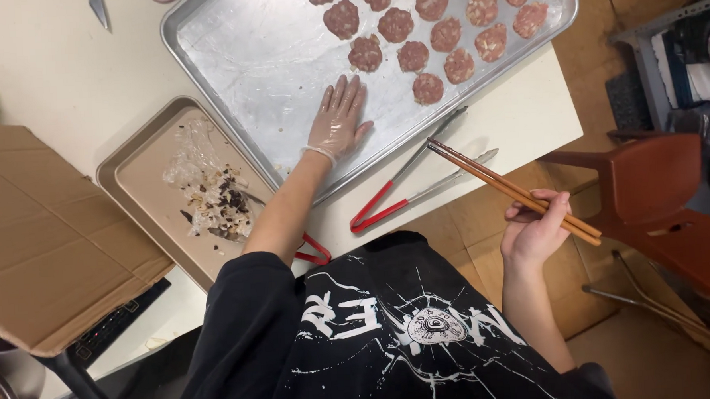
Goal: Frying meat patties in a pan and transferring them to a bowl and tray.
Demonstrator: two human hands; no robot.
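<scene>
A pair of long wooden chopsticks (pixel 514 190) is pinched in the curled fingers of the bare right hand (pixel 536 230), held off the white table's near right corner, tips pointing toward the large metal baking tray (pixel 245 61). The left hand (pixel 337 120), in a thin clear glove, lies flat with fingers spread on the tray's shiny bare near part. Round, flattened raw meat patties (pixel 412 56) sit in rows toward its far right end. Red-handled metal tongs (pixel 406 191) lie at the table's near edge. A smaller tan tray (pixel 143 181) holds crumpled film and dark scraps
</scene>
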